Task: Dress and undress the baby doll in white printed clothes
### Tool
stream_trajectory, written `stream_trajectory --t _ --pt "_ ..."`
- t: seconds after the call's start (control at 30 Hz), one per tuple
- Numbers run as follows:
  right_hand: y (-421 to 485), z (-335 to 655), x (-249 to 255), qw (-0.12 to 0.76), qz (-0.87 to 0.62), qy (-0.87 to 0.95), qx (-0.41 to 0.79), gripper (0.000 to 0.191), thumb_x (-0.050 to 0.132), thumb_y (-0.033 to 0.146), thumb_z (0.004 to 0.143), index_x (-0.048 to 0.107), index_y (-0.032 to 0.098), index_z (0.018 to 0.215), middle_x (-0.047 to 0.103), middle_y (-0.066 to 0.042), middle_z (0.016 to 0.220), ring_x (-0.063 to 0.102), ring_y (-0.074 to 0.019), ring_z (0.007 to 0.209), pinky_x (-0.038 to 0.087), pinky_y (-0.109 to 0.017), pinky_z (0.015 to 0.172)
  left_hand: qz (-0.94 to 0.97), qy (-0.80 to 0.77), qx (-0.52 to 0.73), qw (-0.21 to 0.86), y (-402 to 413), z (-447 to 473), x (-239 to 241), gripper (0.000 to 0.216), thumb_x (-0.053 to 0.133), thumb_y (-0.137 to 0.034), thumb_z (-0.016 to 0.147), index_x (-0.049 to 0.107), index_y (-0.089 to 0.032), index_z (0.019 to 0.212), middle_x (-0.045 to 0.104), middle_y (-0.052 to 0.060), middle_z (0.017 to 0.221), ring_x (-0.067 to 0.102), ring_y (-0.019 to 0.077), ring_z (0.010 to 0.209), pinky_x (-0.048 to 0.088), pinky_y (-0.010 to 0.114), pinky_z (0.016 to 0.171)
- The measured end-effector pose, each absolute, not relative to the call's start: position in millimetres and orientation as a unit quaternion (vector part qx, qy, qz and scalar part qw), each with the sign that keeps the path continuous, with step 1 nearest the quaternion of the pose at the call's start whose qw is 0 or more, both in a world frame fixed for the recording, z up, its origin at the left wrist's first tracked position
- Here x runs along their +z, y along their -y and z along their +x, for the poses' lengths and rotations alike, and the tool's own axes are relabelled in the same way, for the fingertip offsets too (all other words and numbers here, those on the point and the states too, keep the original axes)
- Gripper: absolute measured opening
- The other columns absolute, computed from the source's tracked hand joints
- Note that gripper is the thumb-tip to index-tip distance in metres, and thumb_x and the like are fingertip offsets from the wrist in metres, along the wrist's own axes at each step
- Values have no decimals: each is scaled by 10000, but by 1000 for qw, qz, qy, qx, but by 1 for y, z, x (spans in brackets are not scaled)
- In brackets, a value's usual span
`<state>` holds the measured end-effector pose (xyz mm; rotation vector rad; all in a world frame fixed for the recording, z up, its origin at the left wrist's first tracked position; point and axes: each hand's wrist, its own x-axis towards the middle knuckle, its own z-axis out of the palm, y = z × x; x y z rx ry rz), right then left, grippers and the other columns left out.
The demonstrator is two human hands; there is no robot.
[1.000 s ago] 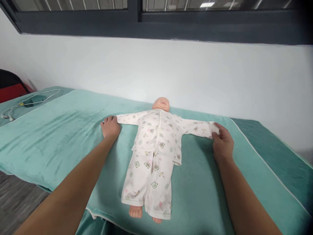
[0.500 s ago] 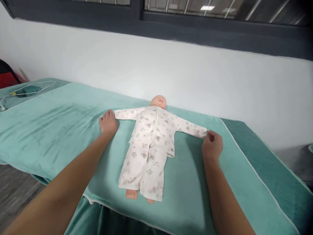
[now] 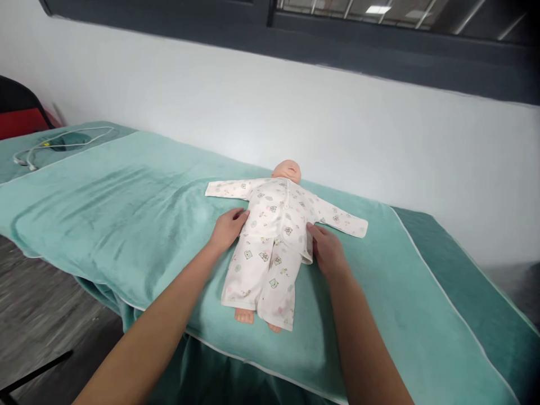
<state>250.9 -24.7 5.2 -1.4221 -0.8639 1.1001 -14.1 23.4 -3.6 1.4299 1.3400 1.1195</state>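
Observation:
A baby doll (image 3: 290,170) lies on its back, arms stretched out sideways, in a white patterned shirt (image 3: 270,207) and matching trousers (image 3: 253,270). Its bare feet show below the trouser legs. At the shirt's left side, my left hand (image 3: 229,229) has its fingers closed against the fabric edge. On the opposite side, my right hand (image 3: 327,247) pinches the shirt's side just under the sleeve. Some fingertips of both hands are hidden. Both sleeves lie spread on the green cover, the doll's hands out of sight inside them.
A green cover (image 3: 126,197) with pale piping drapes over the bed. White cables (image 3: 63,143) lie at its far left end, near a black and red chair (image 3: 21,112). Behind the bed stands a white wall (image 3: 189,95) beneath a dark window frame (image 3: 202,28).
Both hands have left the sleeve ends and moved inward to the sides of the shirt. The sleeves stay spread out. My view has shifted slightly left.

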Motion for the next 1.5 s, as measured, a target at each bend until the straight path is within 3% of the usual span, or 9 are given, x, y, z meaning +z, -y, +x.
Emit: stream_trajectory --t 0.1,0.2,0.47,0.7,0.93,1.1,1.2,1.33,1.5 --pt "8 252 9 536 -556 341 536 261 748 431 754 710 208 883 762 -74 920 710 -294 889 604 -418 742 485 -448 419 624 -29 -9 4 456 637 -554 827 749 -151 1007 757 102 1006 682 270 948 524 394 888" --pt "-2 253 7 534 -502 352 582 317 738 446 773 711 210 983 762 -70 1004 701 -289 974 609 -418 790 401 -391 404 723 -38 -6 7 438 721 -499 790 743 -124 1016 754 137 1038 700 253 931 551 385 887" --pt "-6 246 10 572 -451 377 572 431 690 456 813 642 264 1197 743 -36 1104 674 -273 1075 598 -428 826 378 -279 472 746 -54 13 -3 478 747 -331 803 653 -143 1232 713 129 1185 689 253 1033 515 416 998" --pt "0 243 13 579 -419 384 584 400 709 342 798 647 286 1189 732 -23 1129 691 -264 1043 606 -406 798 358 -245 497 752 -53 21 3 525 726 -299 801 608 -178 1298 672 112 1269 637 264 1146 463 423 1051" --pt "23 251 4 605 -466 329 556 509 711 200 711 637 230 1214 734 -50 1127 693 -251 1021 597 -365 821 357 -337 544 680 -36 15 2 505 763 -308 739 641 -195 1215 688 77 1177 637 232 1067 468 377 980" --pt "83 237 -1 655 -501 326 463 514 708 266 810 559 288 1301 639 -35 1322 580 -220 1240 449 -403 1093 387 -399 593 582 3 -3 -5 376 709 -323 789 646 -216 1144 665 66 1188 625 188 1021 479 321 892" --pt "135 222 -3 603 -546 420 402 510 693 317 843 544 325 1331 496 -23 1478 459 -233 1363 343 -443 1173 458 -435 557 539 45 -22 -12 320 658 -351 844 647 -242 1144 671 66 1178 616 197 1047 478 332 902" --pt "189 203 -11 500 -580 547 339 512 669 307 850 535 355 1342 507 -35 1436 494 -267 1298 426 -465 1078 583 -434 481 491 102 -42 -23 291 592 -343 885 662 -285 1162 664 71 1153 610 225 1064 493 377 925" --pt "199 185 -20 468 -614 599 215 250 653 259 847 612 289 1092 611 -64 1129 569 -271 1064 467 -427 918 706 -435 424 363 137 -32 -27 421 691 -309 823 638 -369 1236 572 76 1295 512 268 1249 438 456 1064"
